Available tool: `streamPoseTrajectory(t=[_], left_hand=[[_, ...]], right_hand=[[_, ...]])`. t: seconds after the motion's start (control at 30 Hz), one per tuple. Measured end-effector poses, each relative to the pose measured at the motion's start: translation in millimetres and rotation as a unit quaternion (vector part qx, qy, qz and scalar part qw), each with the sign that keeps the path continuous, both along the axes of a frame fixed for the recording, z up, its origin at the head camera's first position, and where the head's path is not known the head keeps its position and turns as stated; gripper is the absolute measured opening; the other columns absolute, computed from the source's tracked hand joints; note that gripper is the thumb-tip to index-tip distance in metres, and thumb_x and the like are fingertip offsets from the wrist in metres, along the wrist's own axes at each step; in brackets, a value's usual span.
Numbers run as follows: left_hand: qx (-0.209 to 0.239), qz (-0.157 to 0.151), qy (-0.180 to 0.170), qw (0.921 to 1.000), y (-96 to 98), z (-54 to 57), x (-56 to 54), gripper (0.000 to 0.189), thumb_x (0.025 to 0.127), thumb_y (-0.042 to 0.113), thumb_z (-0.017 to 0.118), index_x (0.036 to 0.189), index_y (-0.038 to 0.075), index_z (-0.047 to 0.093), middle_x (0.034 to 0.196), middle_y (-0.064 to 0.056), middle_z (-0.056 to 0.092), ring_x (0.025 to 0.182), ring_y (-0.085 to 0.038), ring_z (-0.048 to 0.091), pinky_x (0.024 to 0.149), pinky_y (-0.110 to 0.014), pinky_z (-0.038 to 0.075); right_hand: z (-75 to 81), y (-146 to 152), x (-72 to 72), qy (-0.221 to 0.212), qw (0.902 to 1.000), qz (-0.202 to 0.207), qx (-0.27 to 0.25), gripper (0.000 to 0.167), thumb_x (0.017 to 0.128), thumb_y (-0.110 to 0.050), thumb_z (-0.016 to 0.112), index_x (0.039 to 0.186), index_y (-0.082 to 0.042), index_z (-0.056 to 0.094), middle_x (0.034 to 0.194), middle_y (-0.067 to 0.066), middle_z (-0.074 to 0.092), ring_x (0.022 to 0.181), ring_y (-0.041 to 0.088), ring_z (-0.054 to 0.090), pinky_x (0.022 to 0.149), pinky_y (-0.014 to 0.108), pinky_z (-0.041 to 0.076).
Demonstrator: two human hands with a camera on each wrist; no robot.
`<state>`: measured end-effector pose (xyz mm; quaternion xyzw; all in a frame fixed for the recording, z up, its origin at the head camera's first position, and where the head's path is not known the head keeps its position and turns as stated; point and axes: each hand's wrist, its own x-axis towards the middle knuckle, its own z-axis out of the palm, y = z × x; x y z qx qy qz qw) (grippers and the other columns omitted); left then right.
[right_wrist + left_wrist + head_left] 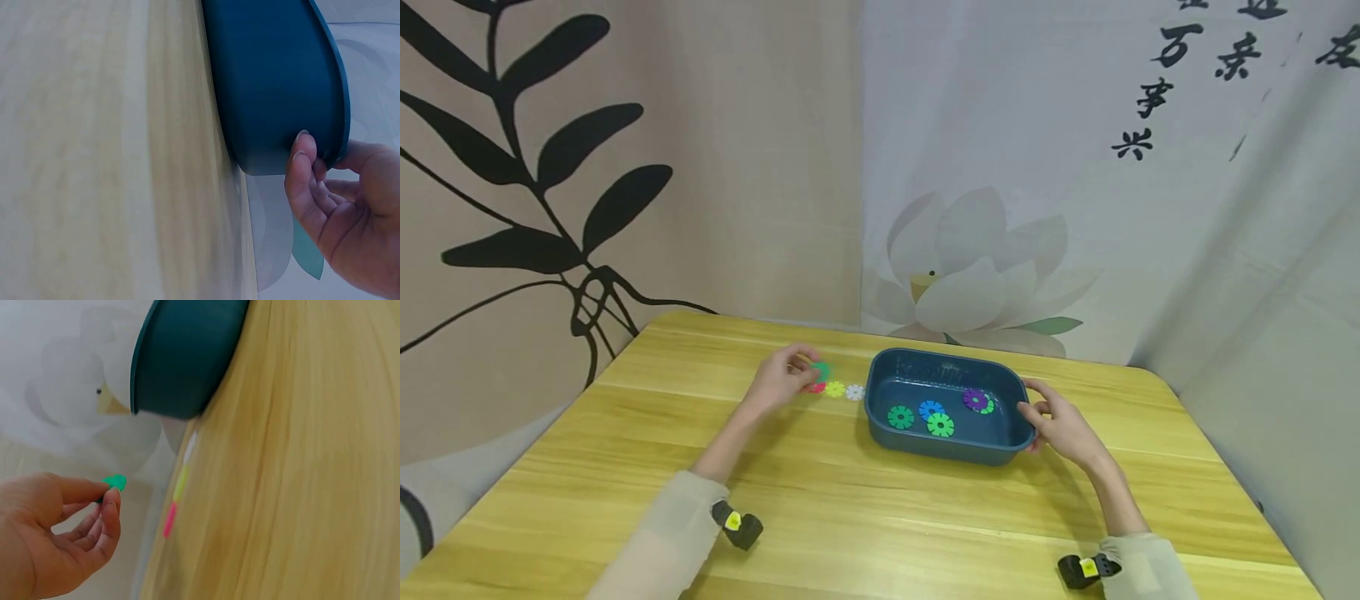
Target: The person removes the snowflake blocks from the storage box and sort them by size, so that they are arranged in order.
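Note:
My left hand pinches a green notched plastic disc between thumb and fingertips, raised over the table. Just below it, a pink disc, a yellow disc and a white disc lie in a row on the wood. To their right stands a dark blue basin. My right hand grips its right end, thumb over the rim and fingers against the outer wall. Inside lie a dark green disc, a blue disc, light green discs and a purple disc.
The wooden table reaches back to a printed curtain with leaves, a lotus and dark characters. A black wrist camera sits on the left sleeve and another camera on the right one.

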<state>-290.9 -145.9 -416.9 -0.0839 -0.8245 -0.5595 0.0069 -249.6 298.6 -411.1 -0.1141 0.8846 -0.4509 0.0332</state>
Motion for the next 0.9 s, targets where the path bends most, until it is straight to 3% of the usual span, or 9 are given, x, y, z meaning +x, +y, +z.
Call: streamPoseTrajectory(t=[0.23, 0.43, 0.9], left_hand=[[-0.036, 0.029, -0.028, 0.9985, -23.1, -9.1, -2.9, 0.023, 0.099, 0.004, 0.061, 0.12, -0.003, 0.06, 0.099, -0.016, 0.061, 0.087, -0.03, 0.066, 0.076, -0.038, 0.056], [-0.048, 0.033, -0.047, 0.9972, -34.2, -18.5, -8.7, 0.022, 0.098, 0.002, 0.061, 0.118, -0.006, 0.058, 0.094, -0.017, 0.061, 0.077, -0.023, 0.067, 0.072, -0.031, 0.057], [-0.095, 0.035, -0.065, 0.9927, -31.6, -25.5, -22.2, 0.026, 0.1, 0.008, 0.062, 0.12, -0.006, 0.057, 0.079, -0.01, 0.063, 0.062, -0.015, 0.057, 0.059, -0.024, 0.046]], right_hand=[[0.5, -0.4, 1.4, -0.002, 0.9999, 0.0, -0.011, 0.055, 0.106, -0.012, 0.053, 0.153, 0.005, 0.028, 0.081, 0.015, 0.062, 0.054, 0.029, 0.067, 0.056, 0.039, 0.058], [-0.9, 0.5, 1.9, -0.001, 1.0, -0.003, -0.001, 0.055, 0.106, -0.014, 0.053, 0.152, 0.004, 0.029, 0.081, 0.014, 0.062, 0.054, 0.029, 0.067, 0.057, 0.039, 0.059], [1.2, -0.5, 0.7, -0.014, 0.9999, -0.008, -0.006, 0.056, 0.106, -0.014, 0.053, 0.154, 0.002, 0.028, 0.084, 0.016, 0.062, 0.056, 0.032, 0.067, 0.058, 0.043, 0.059]])
